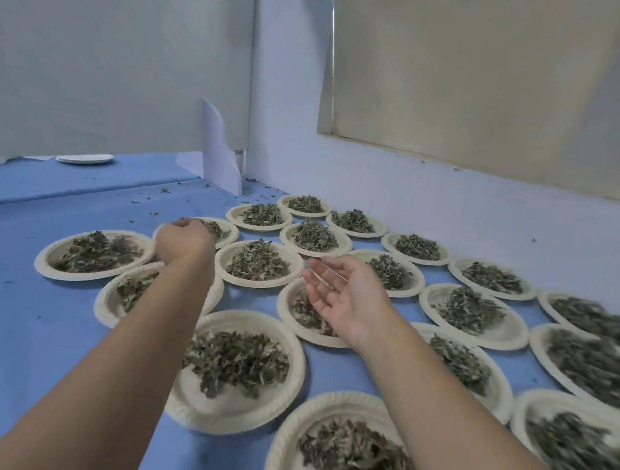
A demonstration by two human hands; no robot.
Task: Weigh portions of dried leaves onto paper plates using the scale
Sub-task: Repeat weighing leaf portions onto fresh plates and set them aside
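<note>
Several cream paper plates (244,373) stand close together on the blue table, each with a heap of dried leaves (237,361). My left hand (185,241) reaches over the plate in the second row (224,230), knuckles up, with its fingers curled down into that plate's leaves. My right hand (344,296) hovers palm up with relaxed, spread fingers over another filled plate (292,317), and it holds nothing. No scale is in view.
The blue table (24,319) has bare cloth to the left of the plates. An empty white plate (85,158) and a folded white paper (217,152) stand at the back by the wall. Loose leaf crumbs (159,200) lie scattered behind the plates.
</note>
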